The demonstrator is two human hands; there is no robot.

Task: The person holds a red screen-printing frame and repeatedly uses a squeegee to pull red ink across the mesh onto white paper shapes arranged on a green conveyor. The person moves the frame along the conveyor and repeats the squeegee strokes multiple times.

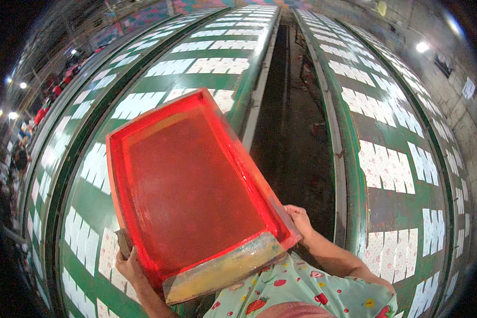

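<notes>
A screen-printing frame (193, 183) with red-smeared inner walls and a dark red mesh is held tilted in front of my body. Yellowish ink residue coats its near end, beside my mint fruit-print clothing (312, 289). My left hand (130, 265) grips the frame's lower left side, its fingers partly hidden. A small brownish block (123, 243) sticks up at that hand; whether it is part of the frame I cannot tell. On the right edge, near the lower corner, my right hand (300, 220) is closed round the frame, with some fingers hidden beneath it.
Long green printing tables (196, 82) run away on both sides, bearing rows of pale cut fabric pieces (385, 167), some with reddish prints. Between them lies a dark aisle (289, 127), edged by metal rails (328, 106). A rough wall (466, 106) stands at the right.
</notes>
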